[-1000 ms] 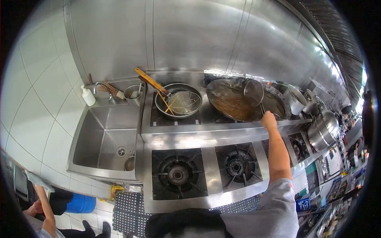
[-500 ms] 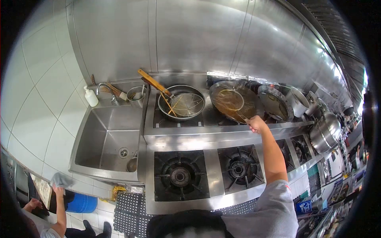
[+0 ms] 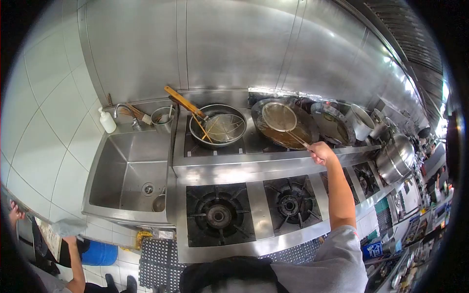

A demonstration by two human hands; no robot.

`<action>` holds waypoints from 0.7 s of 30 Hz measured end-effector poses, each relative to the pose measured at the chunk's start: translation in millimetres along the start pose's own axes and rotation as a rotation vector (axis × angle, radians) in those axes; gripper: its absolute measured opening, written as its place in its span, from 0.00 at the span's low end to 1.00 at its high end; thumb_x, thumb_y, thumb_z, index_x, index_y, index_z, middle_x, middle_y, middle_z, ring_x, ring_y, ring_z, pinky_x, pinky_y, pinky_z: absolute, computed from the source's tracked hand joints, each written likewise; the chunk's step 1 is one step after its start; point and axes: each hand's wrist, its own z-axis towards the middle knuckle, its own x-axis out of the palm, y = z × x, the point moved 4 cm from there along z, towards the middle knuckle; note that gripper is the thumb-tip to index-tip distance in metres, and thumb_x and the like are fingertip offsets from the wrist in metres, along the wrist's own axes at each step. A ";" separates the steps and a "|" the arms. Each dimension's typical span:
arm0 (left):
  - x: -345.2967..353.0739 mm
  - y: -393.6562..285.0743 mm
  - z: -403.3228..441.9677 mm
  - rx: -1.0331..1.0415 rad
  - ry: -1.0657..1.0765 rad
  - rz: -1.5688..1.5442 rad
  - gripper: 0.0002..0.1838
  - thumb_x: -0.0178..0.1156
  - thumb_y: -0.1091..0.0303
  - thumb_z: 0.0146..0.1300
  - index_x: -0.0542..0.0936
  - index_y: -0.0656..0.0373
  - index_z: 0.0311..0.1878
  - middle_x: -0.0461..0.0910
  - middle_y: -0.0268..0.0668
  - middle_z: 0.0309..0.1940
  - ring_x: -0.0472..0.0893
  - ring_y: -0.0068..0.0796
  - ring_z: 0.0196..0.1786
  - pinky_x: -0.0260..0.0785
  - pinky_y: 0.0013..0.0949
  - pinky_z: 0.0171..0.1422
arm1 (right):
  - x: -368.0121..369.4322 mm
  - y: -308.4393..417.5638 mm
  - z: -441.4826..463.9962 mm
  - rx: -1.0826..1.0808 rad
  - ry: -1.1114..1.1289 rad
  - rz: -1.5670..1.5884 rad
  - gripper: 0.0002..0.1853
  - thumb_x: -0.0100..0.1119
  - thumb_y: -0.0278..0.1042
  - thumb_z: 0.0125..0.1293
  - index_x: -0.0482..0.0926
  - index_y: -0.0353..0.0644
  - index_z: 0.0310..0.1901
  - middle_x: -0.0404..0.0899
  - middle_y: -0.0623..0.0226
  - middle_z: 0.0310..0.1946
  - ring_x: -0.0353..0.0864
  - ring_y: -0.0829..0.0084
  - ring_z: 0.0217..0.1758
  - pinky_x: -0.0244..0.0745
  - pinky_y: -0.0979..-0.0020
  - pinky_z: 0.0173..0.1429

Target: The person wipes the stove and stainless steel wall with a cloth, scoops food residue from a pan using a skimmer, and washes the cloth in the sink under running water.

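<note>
My right hand [image 3: 321, 153] is closed round the handle of a round mesh skimmer [image 3: 279, 116]. Its mesh disc is above the wide dark wok [image 3: 309, 132], which contains brown liquid. My left hand is out of view. Left of this wok stands another pan [image 3: 241, 138] on the raised back shelf. Inside it lie a second wire skimmer [image 3: 222, 128] and some wooden sticks; a long wooden handle [image 3: 179, 97] leans out over its rim. To the right, a third pan [image 3: 347, 138] rests tilted beside several metal pots.
Gas burners [image 3: 219, 216] line the lower stove in front of me. At left is a steel sink [image 3: 128, 168] with a tap [image 3: 122, 106] and a soap bottle [image 3: 107, 121]. A co-worker's hand [image 3: 70, 240] holds a grey cloth at lower left. A large steel pot [image 3: 395, 158] stands right.
The skimmer has risen out of the brown liquid, and its mesh now shows whole above the wok. My right hand has shifted slightly right. The co-worker's hands have moved at lower left.
</note>
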 end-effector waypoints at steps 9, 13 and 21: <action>37.1 -0.2 -17.0 -0.024 -0.143 -0.096 0.33 0.43 0.41 0.64 0.69 0.61 0.61 0.72 0.45 0.54 0.80 0.40 0.44 0.74 0.40 0.49 | -36.7 15.9 -15.3 -0.186 -0.089 -0.014 0.12 0.52 0.35 0.66 0.71 0.40 0.26 0.63 0.73 0.09 0.56 0.81 0.06 0.47 0.77 0.09; 18.0 3.8 -26.1 0.052 -0.626 0.749 0.26 0.60 0.59 0.51 0.76 0.61 0.53 0.80 0.42 0.42 0.82 0.40 0.42 0.73 0.38 0.46 | -41.7 -7.0 -2.6 -0.129 -0.180 -0.181 0.17 0.51 0.35 0.62 0.67 0.44 0.15 0.65 0.73 0.08 0.59 0.80 0.05 0.47 0.75 0.09; 51.1 7.5 -67.1 0.029 -0.627 0.947 0.21 0.63 0.63 0.53 0.78 0.70 0.45 0.83 0.44 0.36 0.81 0.35 0.38 0.71 0.35 0.41 | 62.8 20.2 1.9 -0.305 0.015 -0.089 0.10 0.53 0.35 0.64 0.76 0.37 0.30 0.66 0.73 0.11 0.59 0.80 0.07 0.48 0.75 0.11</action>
